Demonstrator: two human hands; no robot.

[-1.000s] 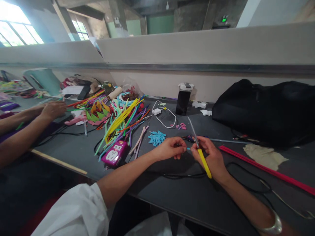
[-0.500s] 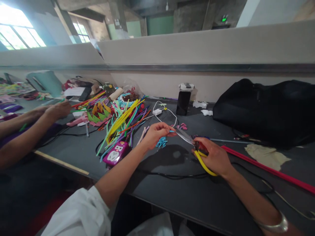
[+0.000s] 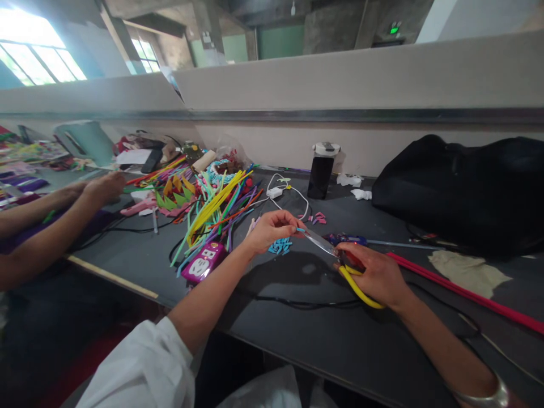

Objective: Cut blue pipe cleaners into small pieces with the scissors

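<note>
In the head view, the right hand (image 3: 376,273) is closed around the yellow handles of the scissors (image 3: 319,242). Their long axis runs from that hand up and to the left, with the blade tips pointing at the left hand (image 3: 272,226). The left hand pinches a small blue piece (image 3: 300,229) between thumb and fingertips, right at the blade tips, so it is the nearer hand. Just below it, a heap of blue bits (image 3: 279,246) lies on the counter (image 3: 323,334).
</note>
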